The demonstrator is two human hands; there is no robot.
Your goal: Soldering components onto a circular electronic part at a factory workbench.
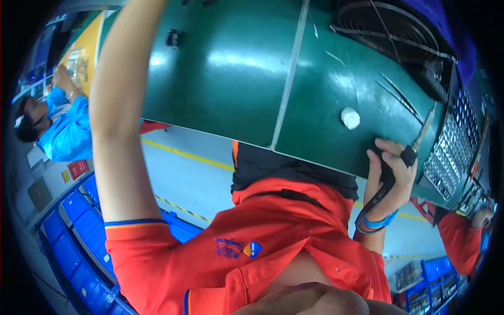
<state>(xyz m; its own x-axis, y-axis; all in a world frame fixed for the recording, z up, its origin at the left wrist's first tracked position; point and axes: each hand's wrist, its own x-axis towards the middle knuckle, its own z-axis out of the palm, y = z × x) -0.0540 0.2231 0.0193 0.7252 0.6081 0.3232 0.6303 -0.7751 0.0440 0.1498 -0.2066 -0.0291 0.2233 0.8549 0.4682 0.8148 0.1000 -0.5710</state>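
Observation:
My right hand (396, 170) is closed around the dark handle of a soldering iron (420, 137) at the near right edge of the green bench. The iron's metal tip points away from me, up and to the right. Its black cable (374, 202) loops down by my wrist, over a blue band. Left of that hand, a small white rounded lump (350, 118) sits on the bench. A pair of dark tweezers (401, 98) lies beyond it. My left forearm stretches far forward across the bench, and its hand is outside the picture.
A black fan unit (391, 31) stands at the far right. A tray of small silvery parts (454, 149) is beside the iron. One small black part (172, 39) lies on the green bench (226, 94). Co-workers sit at both sides; blue bins (79, 220) stand lower left.

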